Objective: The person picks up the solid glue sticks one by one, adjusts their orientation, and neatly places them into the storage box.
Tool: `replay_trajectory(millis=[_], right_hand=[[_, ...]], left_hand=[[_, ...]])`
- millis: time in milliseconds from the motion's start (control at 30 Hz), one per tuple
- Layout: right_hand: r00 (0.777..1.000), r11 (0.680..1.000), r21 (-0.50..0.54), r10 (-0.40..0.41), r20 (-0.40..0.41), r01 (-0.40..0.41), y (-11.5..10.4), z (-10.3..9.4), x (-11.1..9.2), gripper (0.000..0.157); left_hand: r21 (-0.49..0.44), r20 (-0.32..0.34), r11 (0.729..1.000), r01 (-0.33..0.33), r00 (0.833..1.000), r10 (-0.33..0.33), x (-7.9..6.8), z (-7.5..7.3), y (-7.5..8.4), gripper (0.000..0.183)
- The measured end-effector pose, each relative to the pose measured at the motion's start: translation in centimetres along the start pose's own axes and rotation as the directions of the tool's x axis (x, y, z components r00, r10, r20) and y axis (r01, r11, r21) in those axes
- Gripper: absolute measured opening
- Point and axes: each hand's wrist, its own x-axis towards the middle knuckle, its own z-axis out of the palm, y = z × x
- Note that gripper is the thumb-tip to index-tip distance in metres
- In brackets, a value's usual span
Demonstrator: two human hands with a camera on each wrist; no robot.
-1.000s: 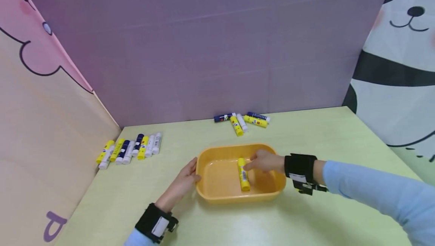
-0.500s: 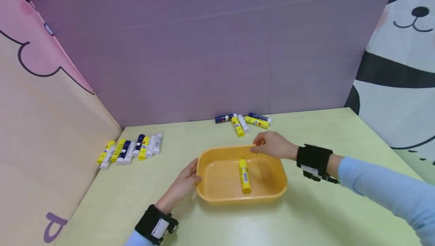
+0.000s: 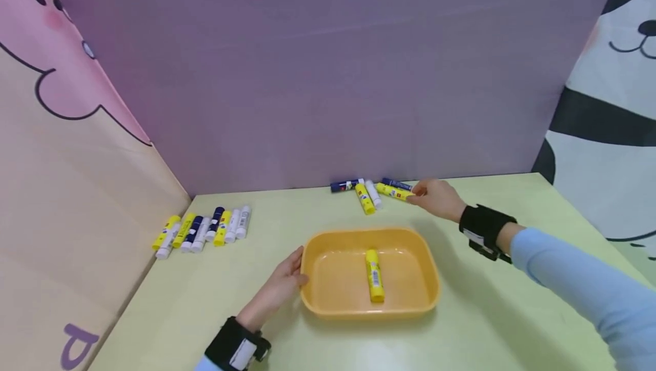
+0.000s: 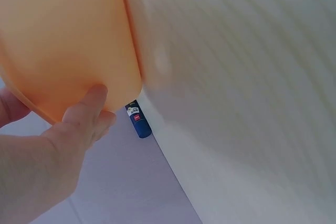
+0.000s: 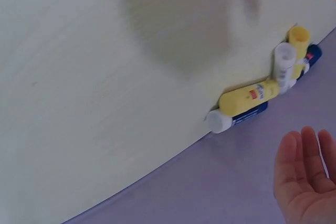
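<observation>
My left hand (image 3: 279, 280) grips the left rim of an orange plastic basin (image 3: 333, 277); in the left wrist view its fingers lie along the basin's outer wall. One yellow glue stick (image 3: 374, 275) lies inside the basin. At the back of the table my right hand (image 3: 438, 197) reaches over another yellow glue stick (image 3: 394, 192), its fingertips overlapping that stick's right end in the head view. The right wrist view shows this hand's fingers extended with nothing between them, apart from the sticks. A dark blue glue stick (image 5: 252, 113) lies beside the yellow one.
To the left of these lie a white glue stick (image 3: 373, 194), a yellow one (image 3: 365, 198) and a dark blue one (image 3: 345, 185). Several more glue sticks stand in a row (image 3: 202, 230) at the table's left side. A purple backdrop (image 3: 328, 75) rises behind the table.
My right hand has left the yellow glue stick in the basin and moved over the rim to the sticks at the back. The left hand stays on the basin. The head view has shifted slightly.
</observation>
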Motion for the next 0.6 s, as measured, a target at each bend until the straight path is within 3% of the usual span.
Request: replay_trajectory(millis=[233, 467, 600], right_hand=[[1.0, 1.0, 0.006, -0.019, -0.019, 0.019, 1.4, 0.2, 2.1, 0.039], [0.999, 0.998, 0.033, 0.048, -0.01, -0.048, 1.7, 0.6, 4.7, 0.044], [0.999, 0.999, 0.015, 0.044, 0.003, -0.044, 2.0, 0.7, 6.0, 0.045]], left_hand=[[-0.005, 0.003, 1.0, 0.002, 1.0, -0.002, 0.0, 0.0, 0.1, 0.07], [-0.012, 0.011, 1.0, -0.022, 1.0, 0.022, -0.1, 0.0, 0.2, 0.07], [-0.013, 0.013, 1.0, -0.017, 1.0, 0.017, 0.1, -0.1, 0.2, 0.07]])
